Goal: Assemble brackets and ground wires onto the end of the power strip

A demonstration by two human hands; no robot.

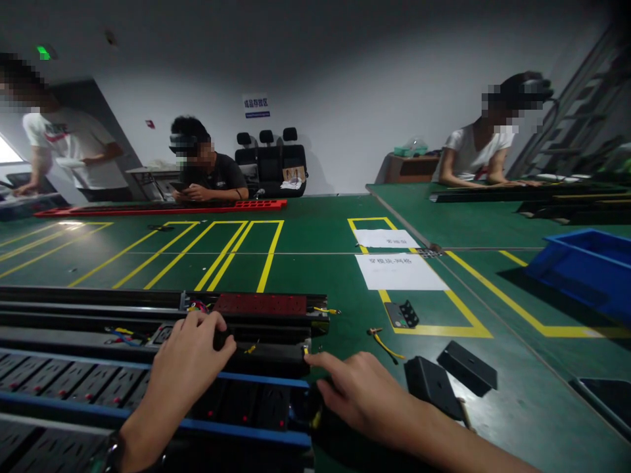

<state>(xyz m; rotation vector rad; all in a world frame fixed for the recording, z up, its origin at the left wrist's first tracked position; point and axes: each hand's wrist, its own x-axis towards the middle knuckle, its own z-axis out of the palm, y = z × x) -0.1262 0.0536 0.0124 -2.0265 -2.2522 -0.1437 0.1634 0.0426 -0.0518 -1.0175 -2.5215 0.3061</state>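
A stack of long black power strips (148, 309) with blue edging and red socket modules lies across the near left of the green table (320, 223). My left hand (187, 364) curls over the top of one black strip, fingers closed on its edge. My right hand (357, 394) lies by the strips' right end, index finger stretched toward the end of a strip (276, 358) where short yellow wires show; its other fingers are folded under.
Black end caps (431, 384), (466, 368) and a small bracket (401, 314) lie at right, beside a yellow wire (387, 345). White paper labels (399, 270) sit in yellow-taped boxes. A blue bin (586, 269) stands far right. Three other people work at neighbouring tables.
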